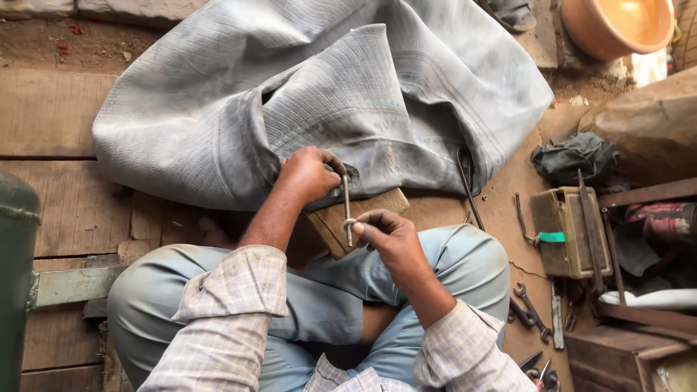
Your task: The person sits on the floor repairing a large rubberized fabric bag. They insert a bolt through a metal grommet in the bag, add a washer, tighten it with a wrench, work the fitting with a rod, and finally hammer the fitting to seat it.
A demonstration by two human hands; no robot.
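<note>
A big grey rubber inner tube (348, 87) lies crumpled on the wooden floor in front of me. My left hand (308, 174) presses on the tube's edge beside a dark patch spot. My right hand (388, 236) pinches a thin metal rod tool (346, 210) with a loop at its near end, held upright over a small wooden block (367, 218) that rests against my knees. The tool's far tip touches the tube by my left fingers.
An orange bowl (617, 25) stands at the top right. A metal box (570, 232), wrenches (534, 312), pliers and a rag (573, 156) lie at the right. A long metal rod (468, 192) lies by the tube. A green cylinder (14, 276) stands at the left edge.
</note>
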